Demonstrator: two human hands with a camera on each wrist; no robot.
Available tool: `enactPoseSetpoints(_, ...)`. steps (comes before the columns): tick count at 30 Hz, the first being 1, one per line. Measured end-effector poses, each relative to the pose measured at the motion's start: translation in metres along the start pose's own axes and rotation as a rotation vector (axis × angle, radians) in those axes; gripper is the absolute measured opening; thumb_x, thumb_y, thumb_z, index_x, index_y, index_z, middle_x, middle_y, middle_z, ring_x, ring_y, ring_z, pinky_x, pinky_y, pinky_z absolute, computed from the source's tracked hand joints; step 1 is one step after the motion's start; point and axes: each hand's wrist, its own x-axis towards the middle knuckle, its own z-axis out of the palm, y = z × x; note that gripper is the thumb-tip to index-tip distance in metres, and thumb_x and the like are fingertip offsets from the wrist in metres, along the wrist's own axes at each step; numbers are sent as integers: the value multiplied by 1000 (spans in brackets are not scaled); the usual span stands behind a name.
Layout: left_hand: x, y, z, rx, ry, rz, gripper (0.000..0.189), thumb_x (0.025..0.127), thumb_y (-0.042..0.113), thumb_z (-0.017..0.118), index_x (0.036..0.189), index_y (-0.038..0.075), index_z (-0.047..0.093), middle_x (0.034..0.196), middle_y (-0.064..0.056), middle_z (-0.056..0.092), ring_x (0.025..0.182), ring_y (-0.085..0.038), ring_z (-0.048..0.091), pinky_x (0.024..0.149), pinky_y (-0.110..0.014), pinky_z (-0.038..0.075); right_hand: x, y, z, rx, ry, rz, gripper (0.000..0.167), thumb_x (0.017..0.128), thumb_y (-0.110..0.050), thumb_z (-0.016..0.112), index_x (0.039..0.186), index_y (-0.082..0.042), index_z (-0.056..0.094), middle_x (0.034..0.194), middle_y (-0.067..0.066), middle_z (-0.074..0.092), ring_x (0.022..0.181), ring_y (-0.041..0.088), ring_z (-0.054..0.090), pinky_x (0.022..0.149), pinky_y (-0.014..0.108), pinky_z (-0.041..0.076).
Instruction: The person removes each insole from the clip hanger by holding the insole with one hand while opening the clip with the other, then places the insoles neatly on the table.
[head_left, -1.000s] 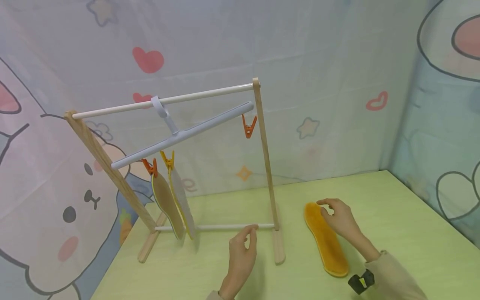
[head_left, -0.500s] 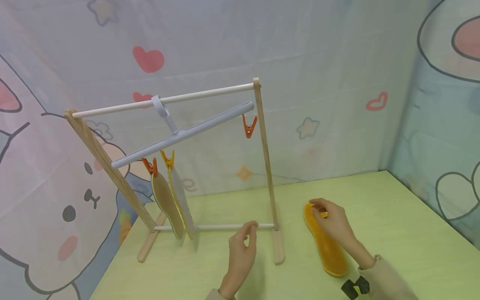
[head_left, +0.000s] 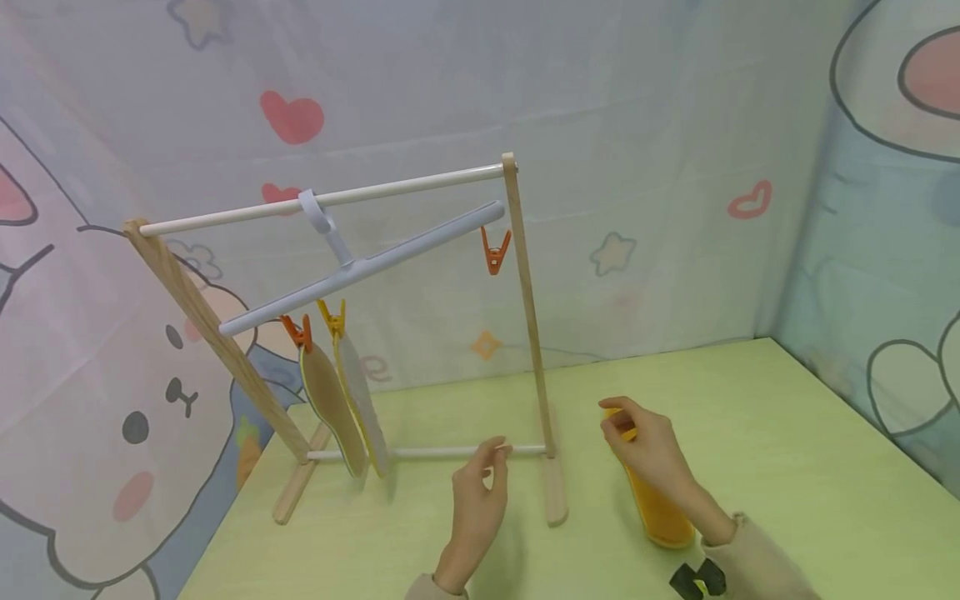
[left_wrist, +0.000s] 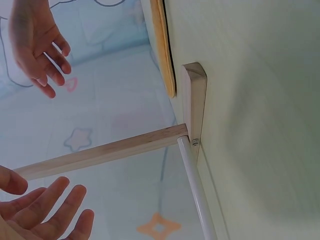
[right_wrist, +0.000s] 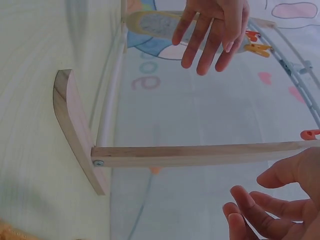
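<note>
On the left, a tan insole (head_left: pixel 330 408) and a greyish one (head_left: pixel 362 408) hang from an orange clip (head_left: pixel 300 333) and a yellow clip (head_left: pixel 334 322) under the white hanger (head_left: pixel 367 268) on the wooden rack (head_left: pixel 528 308). Farther right, the left hand (head_left: pixel 477 504) hovers before the rack's lower bar, fingers loosely bent and thumb apart, below a second orange clip (head_left: pixel 494 252) at the hanger's right end. Past the rack, the right hand (head_left: pixel 651 450), fingers loosely curved with nothing between them, hangs above the orange insole (head_left: pixel 663 518) lying on the tabletop (head_left: pixel 765 433).
</note>
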Motion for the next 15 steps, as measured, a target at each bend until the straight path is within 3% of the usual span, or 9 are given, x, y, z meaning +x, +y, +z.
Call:
enactPoseSetpoints(7, 0, -2, -4, 13, 32, 7, 17, 87, 3, 51, 100, 1, 62, 92, -10, 69, 84, -24, 64, 69, -26, 49, -3, -6, 6, 21, 2, -11, 16, 80, -2, 59, 96, -3, 61, 75, 8, 66, 62, 13, 60, 56, 19, 48)
enactPoseSetpoints(15, 0, -3, -7, 6, 32, -13, 17, 86, 0, 51, 99, 1, 62, 90, -12, 69, 84, -25, 65, 69, -29, 50, -5, -7, 12, 8, 14, -33, 17, 78, 0, 61, 95, -3, 61, 72, 4, 65, 64, 11, 60, 56, 18, 48)
